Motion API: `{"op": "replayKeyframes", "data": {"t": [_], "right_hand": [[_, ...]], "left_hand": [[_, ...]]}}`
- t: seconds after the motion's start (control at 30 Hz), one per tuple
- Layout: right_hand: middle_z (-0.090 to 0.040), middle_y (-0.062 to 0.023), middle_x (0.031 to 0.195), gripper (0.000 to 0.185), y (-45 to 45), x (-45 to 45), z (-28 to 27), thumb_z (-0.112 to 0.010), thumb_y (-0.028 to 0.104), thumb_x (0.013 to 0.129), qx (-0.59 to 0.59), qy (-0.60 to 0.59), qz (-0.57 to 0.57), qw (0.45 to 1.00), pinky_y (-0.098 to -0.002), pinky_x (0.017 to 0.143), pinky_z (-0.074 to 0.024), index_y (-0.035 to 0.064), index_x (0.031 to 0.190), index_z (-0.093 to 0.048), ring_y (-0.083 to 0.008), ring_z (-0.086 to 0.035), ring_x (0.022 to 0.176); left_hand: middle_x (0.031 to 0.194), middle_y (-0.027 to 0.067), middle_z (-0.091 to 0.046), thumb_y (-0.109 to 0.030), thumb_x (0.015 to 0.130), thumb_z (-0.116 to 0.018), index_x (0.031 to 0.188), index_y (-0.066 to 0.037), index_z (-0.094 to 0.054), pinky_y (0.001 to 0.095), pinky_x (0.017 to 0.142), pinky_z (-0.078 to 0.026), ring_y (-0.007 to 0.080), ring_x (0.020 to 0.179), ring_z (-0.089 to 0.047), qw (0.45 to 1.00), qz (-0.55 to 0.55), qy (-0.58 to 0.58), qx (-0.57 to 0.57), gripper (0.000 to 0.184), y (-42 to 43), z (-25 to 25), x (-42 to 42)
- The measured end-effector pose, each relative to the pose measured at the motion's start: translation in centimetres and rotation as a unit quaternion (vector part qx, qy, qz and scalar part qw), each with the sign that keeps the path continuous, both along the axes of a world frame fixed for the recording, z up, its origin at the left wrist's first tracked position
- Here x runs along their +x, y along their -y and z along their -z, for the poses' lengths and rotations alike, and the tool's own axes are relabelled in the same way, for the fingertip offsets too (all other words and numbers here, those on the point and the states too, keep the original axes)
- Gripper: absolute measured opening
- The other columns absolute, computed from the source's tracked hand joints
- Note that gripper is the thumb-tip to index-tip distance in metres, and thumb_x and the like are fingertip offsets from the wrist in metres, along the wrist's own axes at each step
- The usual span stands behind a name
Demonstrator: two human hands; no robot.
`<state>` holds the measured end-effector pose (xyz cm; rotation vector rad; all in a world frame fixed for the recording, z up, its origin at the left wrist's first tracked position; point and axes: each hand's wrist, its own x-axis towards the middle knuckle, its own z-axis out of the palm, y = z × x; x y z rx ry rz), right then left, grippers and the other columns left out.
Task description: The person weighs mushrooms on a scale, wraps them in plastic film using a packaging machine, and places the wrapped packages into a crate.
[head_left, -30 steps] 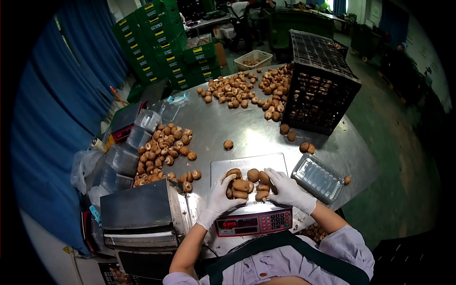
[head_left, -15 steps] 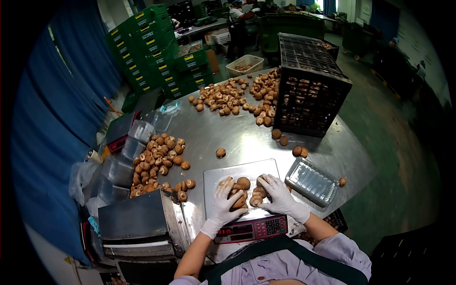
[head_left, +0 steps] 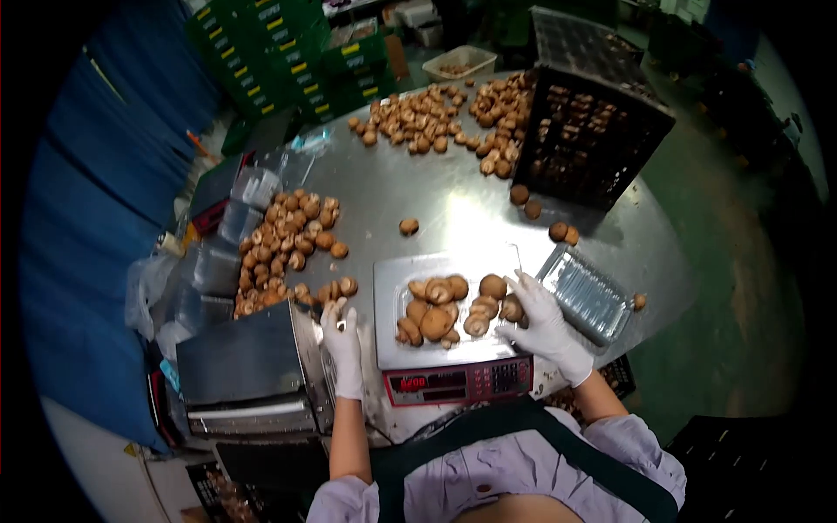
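Observation:
A digital scale [head_left: 391, 292] stands in front of me, with several brown mushrooms [head_left: 436, 322] in two groups on its metal pan. My gloved right hand [head_left: 547, 329] is at the pan's right side, fingers apart, around the outer edge of the right-hand mushrooms; whether it touches one is unclear. Off the pan to the left is my gloved left hand [head_left: 342, 342], its fingers loosely bent and apart with nothing seen in them. Just beyond its fingertips lie a few mushrooms [head_left: 337, 289] at the end of the left pile [head_left: 288, 235]. Red digits glow on the scale's display [head_left: 417, 383].
A clear plastic tray [head_left: 586, 295] lies right of the scale. A black crate [head_left: 593, 131] of mushrooms stands at the back right, beside a large mushroom heap [head_left: 418, 118]. At left are a dark boxy machine [head_left: 240, 366] and stacked clear trays [head_left: 214, 266]. Green crates [head_left: 279, 52] rise behind.
Both hands have come off the mushrooms on the scale. My left hand has moved left toward the pile, my right hand slightly right. The view has tilted down.

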<state>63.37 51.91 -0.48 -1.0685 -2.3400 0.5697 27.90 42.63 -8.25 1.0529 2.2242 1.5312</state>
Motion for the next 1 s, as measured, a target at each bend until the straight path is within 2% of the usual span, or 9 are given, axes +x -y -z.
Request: {"op": "replayKeyframes", "data": {"t": [0.1,0.27,0.37,0.6,0.7,0.8,0.87,0.9,1.0], "right_hand": [[-0.037,-0.0256,0.134,0.082,0.1,0.4,-0.2,-0.074,0.032,0.067,-0.003,0.004,0.018,1.000,-0.0446,0.102,-0.0312,0.0071,0.135,-0.036,-0.0399,-0.039,0.122],[-0.039,-0.0230,0.135,0.081,0.4,0.7,0.6,-0.076,0.029,0.067,-0.019,-0.007,0.034,0.999,-0.0429,0.103,-0.0312,0.0070,0.135,-0.038,-0.0379,-0.039,0.123],[-0.039,-0.0231,0.136,0.082,0.6,0.7,0.6,-0.076,0.029,0.067,-0.025,0.001,0.035,0.999,-0.0426,0.103,-0.0310,0.0063,0.136,-0.038,-0.0375,-0.039,0.124],[-0.040,-0.0226,0.135,0.080,0.7,0.6,0.6,-0.078,0.024,0.066,-0.031,-0.006,0.045,0.998,-0.0420,0.103,-0.0323,0.0061,0.135,-0.039,-0.0373,-0.039,0.124],[-0.042,-0.0224,0.134,0.079,0.6,0.6,0.9,-0.078,0.023,0.066,-0.020,0.003,0.052,0.998,-0.0421,0.104,-0.0321,0.0063,0.134,-0.041,-0.0371,-0.040,0.124],[-0.042,-0.0224,0.133,0.078,0.6,0.6,0.8,-0.078,0.023,0.066,-0.018,0.005,0.055,0.998,-0.0422,0.103,-0.0326,0.0062,0.133,-0.041,-0.0371,-0.040,0.124],[-0.042,-0.0225,0.133,0.077,0.7,0.7,0.7,-0.078,0.023,0.067,-0.020,0.000,0.061,0.998,-0.0422,0.103,-0.0329,0.0064,0.133,-0.042,-0.0369,-0.041,0.123],[-0.042,-0.0226,0.133,0.077,0.6,0.7,0.6,-0.078,0.023,0.067,-0.025,-0.006,0.065,0.998,-0.0422,0.103,-0.0332,0.0065,0.133,-0.042,-0.0368,-0.041,0.123],[-0.043,-0.0225,0.133,0.076,0.6,1.0,1.0,-0.077,0.022,0.067,-0.021,-0.011,0.066,0.998,-0.0418,0.102,-0.0339,0.0069,0.133,-0.043,-0.0363,-0.042,0.122]], "left_hand": [[0.127,0.0183,-0.048,-0.020,0.078,-0.068,0.114,-0.003,-0.059,0.0372,0.100,-0.035,0.0308,0.121,-0.043,0.986,-0.016,-0.056,-0.156,0.041,1.8,1.0,-0.7],[0.138,0.0239,-0.033,-0.036,0.072,-0.071,0.138,-0.005,-0.031,0.0410,0.100,-0.037,0.0379,0.124,-0.039,0.938,-0.028,-0.048,-0.342,0.083,2.9,2.5,0.5],[0.140,0.0247,-0.029,-0.038,0.069,-0.074,0.141,-0.008,-0.025,0.0437,0.100,-0.038,0.0413,0.123,-0.038,0.928,-0.039,-0.092,-0.359,0.092,2.6,2.8,0.9],[0.142,0.0215,-0.028,-0.031,0.071,-0.072,0.141,-0.012,-0.027,0.0462,0.101,-0.036,0.0383,0.125,-0.038,0.930,-0.058,-0.212,-0.295,0.085,-1.4,1.9,-0.9],[0.142,0.0208,-0.028,-0.029,0.072,-0.072,0.141,-0.013,-0.027,0.0471,0.100,-0.037,0.0391,0.125,-0.037,0.910,-0.066,-0.236,-0.334,0.084,-4.4,0.9,-2.2],[0.143,0.0191,-0.029,-0.026,0.075,-0.068,0.142,-0.016,-0.028,0.0476,0.093,-0.042,0.0379,0.120,-0.043,0.883,-0.065,-0.256,-0.388,0.078,-6.6,1.3,-3.4],[0.141,0.0175,-0.032,-0.025,0.077,-0.064,0.142,-0.020,-0.028,0.0487,0.084,-0.046,0.0355,0.114,-0.048,0.823,-0.038,-0.256,-0.505,0.074,-8.0,1.1,-3.8],[0.131,0.0155,-0.042,-0.021,0.082,-0.058,0.139,-0.020,-0.033,0.0465,0.075,-0.049,0.0316,0.103,-0.055,0.807,-0.045,-0.293,-0.510,0.062,-8.3,0.3,-3.2],[0.117,0.0139,-0.051,-0.017,0.085,-0.054,0.130,-0.018,-0.043,0.0445,0.068,-0.051,0.0310,0.096,-0.058,0.789,-0.042,-0.309,-0.530,0.046,-9.2,1.8,-4.7]]}}
